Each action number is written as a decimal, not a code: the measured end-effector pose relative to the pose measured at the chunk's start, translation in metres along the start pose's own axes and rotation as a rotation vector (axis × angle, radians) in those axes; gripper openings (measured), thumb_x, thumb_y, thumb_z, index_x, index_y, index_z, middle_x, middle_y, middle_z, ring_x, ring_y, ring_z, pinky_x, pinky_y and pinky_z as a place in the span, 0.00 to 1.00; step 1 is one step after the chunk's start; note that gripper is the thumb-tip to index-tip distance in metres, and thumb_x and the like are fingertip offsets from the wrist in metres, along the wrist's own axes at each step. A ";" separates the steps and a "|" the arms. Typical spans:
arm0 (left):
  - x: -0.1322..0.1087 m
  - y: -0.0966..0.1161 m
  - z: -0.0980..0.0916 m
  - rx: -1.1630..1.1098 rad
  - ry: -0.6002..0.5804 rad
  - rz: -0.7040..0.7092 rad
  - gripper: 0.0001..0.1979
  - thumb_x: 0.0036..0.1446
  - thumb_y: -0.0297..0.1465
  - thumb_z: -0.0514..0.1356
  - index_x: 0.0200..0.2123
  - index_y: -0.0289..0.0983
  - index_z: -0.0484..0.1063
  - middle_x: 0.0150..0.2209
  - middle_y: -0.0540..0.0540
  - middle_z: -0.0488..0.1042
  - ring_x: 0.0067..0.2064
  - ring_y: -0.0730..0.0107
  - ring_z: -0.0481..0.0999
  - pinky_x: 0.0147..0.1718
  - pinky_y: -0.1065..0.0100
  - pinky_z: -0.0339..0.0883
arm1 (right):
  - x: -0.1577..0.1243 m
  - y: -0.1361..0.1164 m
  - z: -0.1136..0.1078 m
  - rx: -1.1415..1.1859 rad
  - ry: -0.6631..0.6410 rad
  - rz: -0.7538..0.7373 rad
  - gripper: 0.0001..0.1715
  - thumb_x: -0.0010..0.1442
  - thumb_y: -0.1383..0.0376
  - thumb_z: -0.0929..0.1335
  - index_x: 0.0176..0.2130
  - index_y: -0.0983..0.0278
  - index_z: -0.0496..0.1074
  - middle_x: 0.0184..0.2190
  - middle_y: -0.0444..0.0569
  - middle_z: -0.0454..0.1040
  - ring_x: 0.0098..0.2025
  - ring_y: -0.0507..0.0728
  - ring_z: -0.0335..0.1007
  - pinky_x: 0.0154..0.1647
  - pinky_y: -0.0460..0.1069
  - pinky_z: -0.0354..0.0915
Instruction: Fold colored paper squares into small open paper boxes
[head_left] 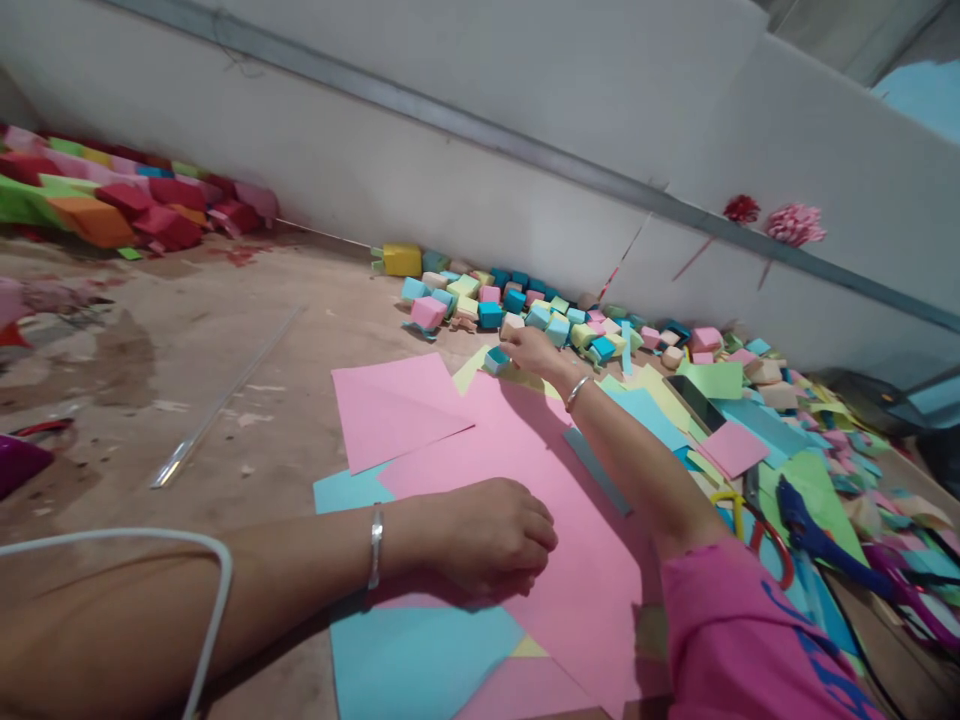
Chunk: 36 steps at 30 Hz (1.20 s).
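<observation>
My right hand [529, 352] reaches out to the far edge of the paper sheets, its fingers closed at the side of a small open teal paper box [495, 361]. Behind it lies a long pile of small folded paper boxes [491, 315] in blue, pink, yellow and cream. My left hand [495, 540] rests with curled fingers on a large pink paper sheet [577, 520]; whatever may be under those fingers is hidden. Another pink sheet [397, 410] overlaps it at the left, and a light blue sheet [412, 660] lies nearest me.
Scissors [772, 540], a blue glue gun [817, 535] and a dark phone [694, 402] lie among scraps at right. A clear ruler strip [225, 400] lies left. Larger red and orange paper boxes [165, 225] stand by the wall. A white cable [120, 535] crosses my left arm.
</observation>
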<state>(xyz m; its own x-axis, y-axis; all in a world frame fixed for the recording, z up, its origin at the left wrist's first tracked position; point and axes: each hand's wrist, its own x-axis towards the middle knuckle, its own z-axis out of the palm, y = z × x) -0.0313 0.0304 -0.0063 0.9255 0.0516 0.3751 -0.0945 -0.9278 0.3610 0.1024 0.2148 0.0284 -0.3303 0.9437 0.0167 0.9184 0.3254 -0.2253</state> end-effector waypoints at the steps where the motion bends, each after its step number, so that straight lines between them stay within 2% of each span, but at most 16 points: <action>1: 0.000 0.000 0.001 0.002 0.015 0.002 0.09 0.48 0.23 0.61 0.25 0.41 0.65 0.27 0.45 0.75 0.34 0.62 0.73 0.32 0.60 0.66 | -0.005 0.000 -0.004 -0.026 0.021 0.002 0.17 0.66 0.64 0.61 0.33 0.70 0.74 0.28 0.51 0.75 0.28 0.52 0.65 0.29 0.47 0.53; 4: -0.001 0.001 0.003 0.023 0.063 0.017 0.09 0.49 0.24 0.62 0.24 0.41 0.65 0.27 0.46 0.75 0.34 0.63 0.73 0.31 0.60 0.65 | -0.027 -0.004 -0.013 -0.104 0.112 -0.033 0.20 0.69 0.66 0.56 0.43 0.73 0.72 0.36 0.59 0.76 0.35 0.56 0.69 0.33 0.49 0.53; 5: -0.001 0.002 0.003 0.032 0.069 0.023 0.09 0.49 0.24 0.62 0.24 0.41 0.65 0.27 0.46 0.74 0.33 0.63 0.73 0.31 0.60 0.65 | -0.036 -0.008 -0.013 -0.121 0.119 -0.087 0.20 0.70 0.67 0.56 0.46 0.72 0.72 0.38 0.59 0.76 0.38 0.56 0.69 0.35 0.49 0.54; 9: -0.002 0.003 0.005 0.036 0.051 0.033 0.09 0.53 0.26 0.62 0.24 0.41 0.66 0.26 0.45 0.74 0.33 0.63 0.72 0.34 0.61 0.66 | -0.074 -0.032 0.007 -0.161 0.014 -0.417 0.11 0.65 0.61 0.67 0.44 0.65 0.74 0.41 0.52 0.76 0.44 0.56 0.69 0.43 0.49 0.57; 11: -0.002 0.004 0.006 0.018 0.009 0.027 0.07 0.53 0.25 0.62 0.25 0.40 0.68 0.28 0.44 0.75 0.34 0.62 0.73 0.35 0.61 0.67 | -0.086 -0.043 0.023 -0.343 0.036 -0.699 0.12 0.68 0.68 0.61 0.44 0.67 0.73 0.41 0.57 0.76 0.42 0.57 0.69 0.44 0.53 0.57; 14: -0.003 0.003 0.007 -0.009 -0.024 0.010 0.06 0.52 0.24 0.62 0.26 0.39 0.69 0.30 0.43 0.76 0.36 0.62 0.73 0.36 0.61 0.67 | -0.094 -0.053 0.038 -0.515 0.043 -0.856 0.17 0.67 0.76 0.57 0.41 0.71 0.73 0.35 0.57 0.76 0.37 0.57 0.69 0.46 0.56 0.57; 17: -0.003 0.002 0.008 -0.024 0.001 0.008 0.06 0.51 0.24 0.62 0.26 0.40 0.69 0.30 0.43 0.77 0.36 0.62 0.74 0.36 0.61 0.66 | -0.097 -0.054 0.039 -0.555 0.033 -0.869 0.16 0.66 0.78 0.57 0.40 0.71 0.72 0.33 0.57 0.77 0.35 0.57 0.70 0.48 0.57 0.56; 21: -0.004 0.000 0.009 -0.010 0.007 0.034 0.06 0.50 0.25 0.63 0.26 0.39 0.69 0.30 0.44 0.77 0.34 0.63 0.73 0.34 0.61 0.66 | -0.101 -0.054 0.033 -0.560 0.018 -0.865 0.15 0.67 0.76 0.57 0.44 0.72 0.70 0.32 0.55 0.77 0.31 0.57 0.70 0.47 0.58 0.55; 27: -0.004 0.000 0.009 -0.004 0.041 0.040 0.06 0.50 0.25 0.63 0.25 0.40 0.69 0.28 0.46 0.77 0.34 0.64 0.73 0.34 0.61 0.66 | -0.103 -0.056 0.043 -0.555 0.061 -0.859 0.16 0.67 0.77 0.56 0.42 0.71 0.70 0.30 0.55 0.76 0.29 0.56 0.68 0.40 0.55 0.53; 33: -0.004 0.000 0.009 -0.022 0.007 0.017 0.06 0.50 0.25 0.63 0.26 0.39 0.69 0.30 0.45 0.77 0.35 0.63 0.73 0.34 0.61 0.65 | -0.101 -0.055 0.046 -0.486 0.104 -0.783 0.15 0.66 0.77 0.57 0.39 0.70 0.71 0.31 0.54 0.75 0.32 0.57 0.67 0.38 0.54 0.53; 36: -0.003 -0.001 0.008 -0.016 -0.011 0.027 0.06 0.49 0.25 0.64 0.26 0.39 0.69 0.30 0.46 0.77 0.35 0.63 0.74 0.35 0.61 0.65 | -0.101 -0.058 0.041 -0.389 0.084 -0.757 0.12 0.68 0.73 0.59 0.43 0.69 0.71 0.38 0.54 0.76 0.39 0.57 0.68 0.40 0.53 0.55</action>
<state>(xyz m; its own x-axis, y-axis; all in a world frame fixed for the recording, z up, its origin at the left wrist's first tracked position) -0.0309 0.0280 -0.0150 0.9266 0.0228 0.3754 -0.1249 -0.9228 0.3644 0.0735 0.0976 -0.0006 -0.8819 0.4598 0.1036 0.4711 0.8527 0.2258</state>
